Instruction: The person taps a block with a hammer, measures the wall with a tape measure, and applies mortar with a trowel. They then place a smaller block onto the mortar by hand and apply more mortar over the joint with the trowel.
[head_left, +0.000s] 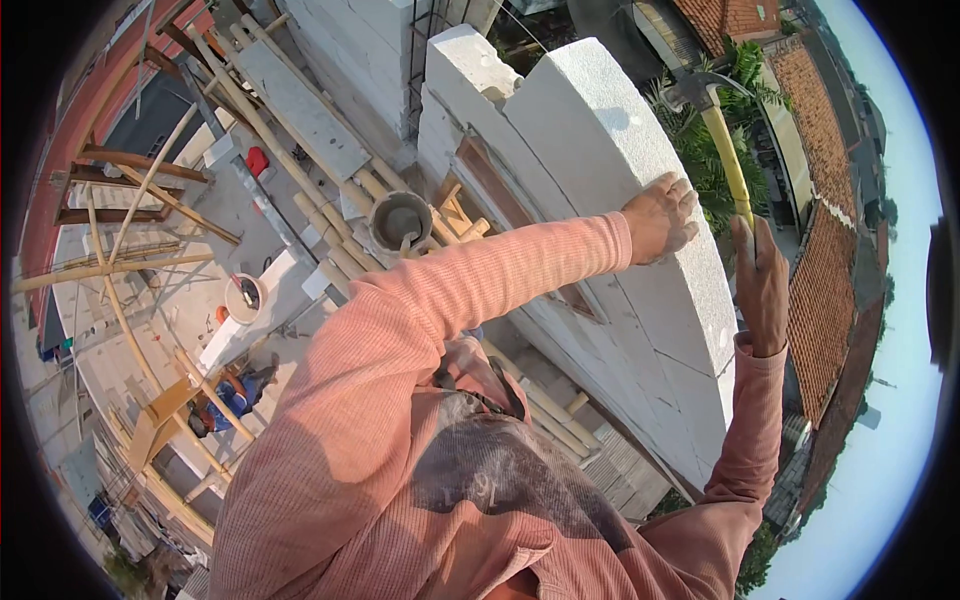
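My left hand (660,218) rests on the top face of a white aerated concrete block (620,115), its fingers lying across the surface towards the far edge. In my right hand (762,285) is a claw hammer (728,155), gripped by its yellow handle. The hammer's metal head is raised beyond the block, over the outer side of the wall. Beneath the block, more white blocks make up the wall (640,330), with a notched, broken-edged block (470,65) beside it.
A mortar bucket (400,222) with a tool in it stands by bamboo poles (335,225) and a plank (300,100). Lower down are a white bucket (243,297) and a person in blue (232,398). Tiled roofs (825,300) and palm leaves lie outside the wall.
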